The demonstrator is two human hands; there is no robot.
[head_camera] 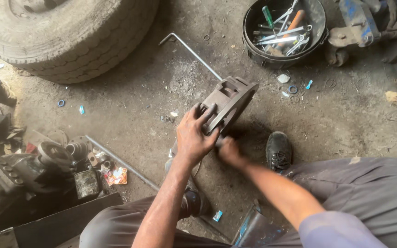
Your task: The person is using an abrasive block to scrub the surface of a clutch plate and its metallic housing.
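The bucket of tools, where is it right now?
In the head view the black bucket of wrenches stands on the dirt floor at the top, right of centre, beyond the round metal part that the left hand holds.

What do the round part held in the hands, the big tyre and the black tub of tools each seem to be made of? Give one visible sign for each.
Round part under the left hand: probably cast metal, dull brownish grey, thick rim, rough finish.
Tyre: rubber, matt grey with dust, blocky tread.
Tub: looks like black plastic or rubber; which one is unclear. The spanners inside shine like bare steel.
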